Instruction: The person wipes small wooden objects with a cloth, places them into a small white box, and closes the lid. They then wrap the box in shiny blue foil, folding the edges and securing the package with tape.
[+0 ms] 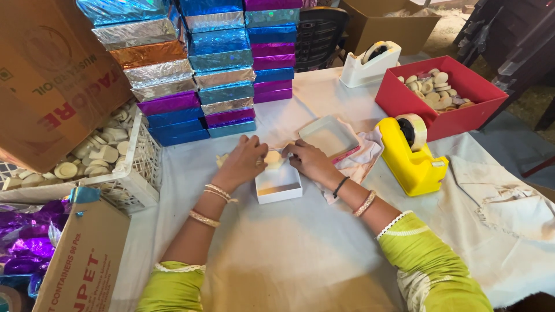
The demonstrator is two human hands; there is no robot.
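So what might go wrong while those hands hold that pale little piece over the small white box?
The small pale cream piece, pinched between left hand and right hand, could slip and miss the open white cardboard box. The box sits unheld on the white cloth, so a nudge may slide it. The right wrist could bump the yellow tape dispenser.

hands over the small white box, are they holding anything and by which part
Both hands, left hand and right hand, pinch a small cream-coloured piece by its two opposite sides, just above the open white box.
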